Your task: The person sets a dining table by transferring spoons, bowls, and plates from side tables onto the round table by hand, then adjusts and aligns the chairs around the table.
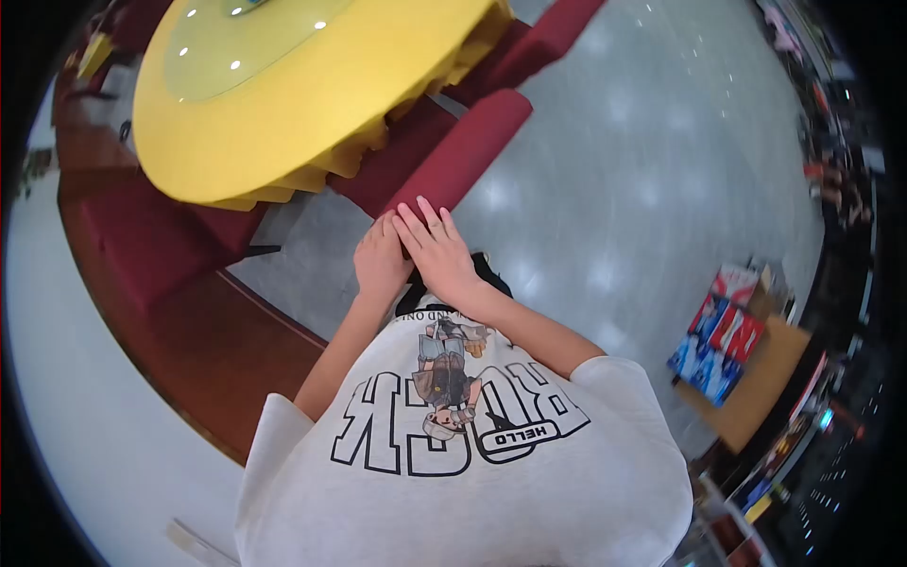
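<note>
The end of a dark red chair's padded back (472,146) is under both of my hands. My right hand (436,248) lies on it with the fingers stretched out and slightly apart, and partly overlaps the other hand. Beside it, my left hand (381,255) has its fingers together and bent over the same end of the chair back. Its fingertips are partly hidden. The chair's seat (402,156) reaches under a round table with a yellow cloth (274,123).
A glass turntable (222,47) sits on the table. More red chairs (161,236) stand at the left, beside a brown floor strip (246,331). Grey floor (642,170) spreads to the right. Red and blue boxes (723,340) lie by a cardboard box (770,378).
</note>
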The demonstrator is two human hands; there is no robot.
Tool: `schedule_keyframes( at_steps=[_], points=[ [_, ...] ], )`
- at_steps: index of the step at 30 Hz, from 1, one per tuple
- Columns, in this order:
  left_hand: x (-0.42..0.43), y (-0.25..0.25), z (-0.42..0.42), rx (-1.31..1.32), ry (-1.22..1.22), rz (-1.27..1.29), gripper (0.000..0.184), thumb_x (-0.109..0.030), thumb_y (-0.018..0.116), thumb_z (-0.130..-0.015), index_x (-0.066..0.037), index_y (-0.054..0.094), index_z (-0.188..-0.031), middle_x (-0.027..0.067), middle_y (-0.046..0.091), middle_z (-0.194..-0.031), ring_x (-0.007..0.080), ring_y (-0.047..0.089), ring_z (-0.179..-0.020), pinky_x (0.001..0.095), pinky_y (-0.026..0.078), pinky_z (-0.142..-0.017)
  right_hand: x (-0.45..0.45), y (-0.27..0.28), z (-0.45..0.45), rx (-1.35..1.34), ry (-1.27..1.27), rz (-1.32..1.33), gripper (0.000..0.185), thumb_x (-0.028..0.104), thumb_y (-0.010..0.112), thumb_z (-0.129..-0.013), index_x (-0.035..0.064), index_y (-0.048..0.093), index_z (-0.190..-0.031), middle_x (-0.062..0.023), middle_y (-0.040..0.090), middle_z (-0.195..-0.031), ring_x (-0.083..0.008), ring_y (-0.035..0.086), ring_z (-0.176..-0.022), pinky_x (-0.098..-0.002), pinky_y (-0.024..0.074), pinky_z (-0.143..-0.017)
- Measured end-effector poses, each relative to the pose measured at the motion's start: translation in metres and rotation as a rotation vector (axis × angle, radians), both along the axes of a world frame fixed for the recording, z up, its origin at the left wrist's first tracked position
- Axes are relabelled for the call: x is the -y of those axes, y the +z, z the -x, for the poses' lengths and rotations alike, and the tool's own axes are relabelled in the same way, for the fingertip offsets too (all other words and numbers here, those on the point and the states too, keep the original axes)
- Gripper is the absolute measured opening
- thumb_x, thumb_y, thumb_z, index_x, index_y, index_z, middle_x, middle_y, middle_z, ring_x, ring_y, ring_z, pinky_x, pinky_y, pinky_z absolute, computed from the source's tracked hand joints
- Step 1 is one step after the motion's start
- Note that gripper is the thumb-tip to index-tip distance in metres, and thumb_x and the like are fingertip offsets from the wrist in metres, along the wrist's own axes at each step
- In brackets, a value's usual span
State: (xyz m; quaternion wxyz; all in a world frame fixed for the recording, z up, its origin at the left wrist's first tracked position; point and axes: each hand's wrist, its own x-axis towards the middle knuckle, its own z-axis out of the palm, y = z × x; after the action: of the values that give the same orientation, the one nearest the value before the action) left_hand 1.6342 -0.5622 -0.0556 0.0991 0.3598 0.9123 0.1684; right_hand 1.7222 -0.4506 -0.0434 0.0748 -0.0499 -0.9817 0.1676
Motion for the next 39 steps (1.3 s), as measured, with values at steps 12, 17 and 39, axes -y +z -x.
schedule_keyframes(
  at_steps=[12,17,39],
  points=[
    [-0.001,-0.003,-0.014,0.004,0.066,0.000,0.073,-0.015,0.080,-0.061,-0.002,0.052,-0.127,0.0154,0.060,-0.122,0.0293,0.060,-0.113,0.0403,0.049,-0.094,-0.134,0.009,0.021,0.070,0.237,-0.235,0.068,0.007,0.071,-0.067,0.0130,0.053,-0.132,-0.0104,0.052,-0.134,-0.0306,0.041,-0.133,-0.0557,0.0273,-0.112],
    [-0.004,0.006,-0.021,-0.057,0.116,0.032,0.077,-0.015,0.082,-0.057,-0.004,0.051,-0.127,0.0132,0.058,-0.125,0.0275,0.057,-0.115,0.0409,0.045,-0.095,-0.201,0.017,0.059,0.133,0.474,-0.259,0.072,0.012,0.078,-0.062,0.0121,0.053,-0.130,-0.0109,0.053,-0.131,-0.0297,0.045,-0.129,-0.0515,0.0317,-0.110],
    [-0.050,0.018,-0.018,0.053,0.477,0.283,0.052,-0.012,0.073,-0.066,-0.014,0.061,-0.117,0.0122,0.069,-0.105,0.0331,0.064,-0.101,0.0438,0.050,-0.087,-0.250,-0.014,0.113,0.289,0.888,-0.202,0.064,0.010,0.072,-0.067,0.0170,0.055,-0.128,-0.0120,0.067,-0.097,-0.0305,0.067,-0.088,-0.0434,0.0539,-0.073]
  ],
)
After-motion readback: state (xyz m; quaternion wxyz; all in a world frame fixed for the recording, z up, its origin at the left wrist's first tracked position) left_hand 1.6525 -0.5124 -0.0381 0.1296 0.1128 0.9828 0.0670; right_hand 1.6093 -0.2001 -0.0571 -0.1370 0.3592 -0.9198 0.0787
